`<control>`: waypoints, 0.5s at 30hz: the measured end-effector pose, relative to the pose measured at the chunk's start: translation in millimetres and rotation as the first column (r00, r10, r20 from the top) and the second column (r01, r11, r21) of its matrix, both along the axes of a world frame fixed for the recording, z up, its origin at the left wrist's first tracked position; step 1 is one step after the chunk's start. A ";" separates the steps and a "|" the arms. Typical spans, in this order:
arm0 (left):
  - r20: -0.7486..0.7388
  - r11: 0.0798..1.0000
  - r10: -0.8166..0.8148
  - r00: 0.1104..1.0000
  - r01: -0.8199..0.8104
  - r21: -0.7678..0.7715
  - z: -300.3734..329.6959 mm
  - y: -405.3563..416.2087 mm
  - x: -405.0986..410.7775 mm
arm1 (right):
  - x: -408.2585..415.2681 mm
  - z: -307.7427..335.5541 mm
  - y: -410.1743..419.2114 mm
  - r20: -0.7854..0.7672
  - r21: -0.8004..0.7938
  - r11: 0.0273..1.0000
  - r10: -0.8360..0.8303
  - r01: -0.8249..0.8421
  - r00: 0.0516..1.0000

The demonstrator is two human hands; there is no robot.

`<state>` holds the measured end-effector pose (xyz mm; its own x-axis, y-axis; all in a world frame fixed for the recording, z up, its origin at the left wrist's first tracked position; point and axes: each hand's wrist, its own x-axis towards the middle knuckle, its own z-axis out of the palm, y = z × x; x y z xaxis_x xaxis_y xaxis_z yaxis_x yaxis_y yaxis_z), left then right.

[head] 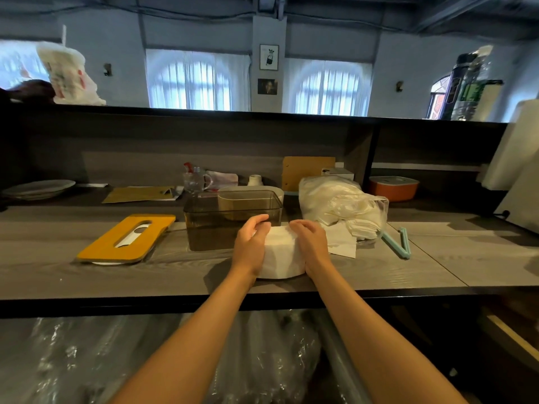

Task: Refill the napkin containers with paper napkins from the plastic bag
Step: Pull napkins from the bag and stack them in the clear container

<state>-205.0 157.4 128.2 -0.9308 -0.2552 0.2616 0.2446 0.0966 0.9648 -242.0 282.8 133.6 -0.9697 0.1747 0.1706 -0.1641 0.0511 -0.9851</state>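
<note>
A thick stack of white paper napkins (281,253) stands on the grey counter near its front edge. My left hand (250,246) presses its left side and my right hand (312,246) its right side, squeezing it between them. Just behind the stack sits a dark see-through napkin container (215,225), open at the top, with nothing visible inside. Its orange wooden lid (125,239) with a slot lies flat to the left. A clear plastic bag (341,204) of white napkins lies to the right, its mouth open toward me, with loose napkins (342,243) spilling out.
A second, paler container (250,192) stands behind the dark one. A light-blue bag clip (398,242) lies right of the bag. Further back are a glass jar (194,179), a plate (38,188), an orange lidded box (392,188) and a brown board (306,170).
</note>
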 end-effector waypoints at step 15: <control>-0.043 0.991 0.081 0.996 -0.085 -0.100 -0.7 4.6 5.0 | 3.7 -0.8 -3.6 0.005 0.025 0.998 0.060 -0.060 0.998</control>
<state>-200.0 162.0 127.6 -0.8961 -0.3013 0.3258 0.2692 0.2147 0.9389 -238.4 279.2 132.8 -0.9791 0.1120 0.1700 -0.1633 0.0661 -0.9844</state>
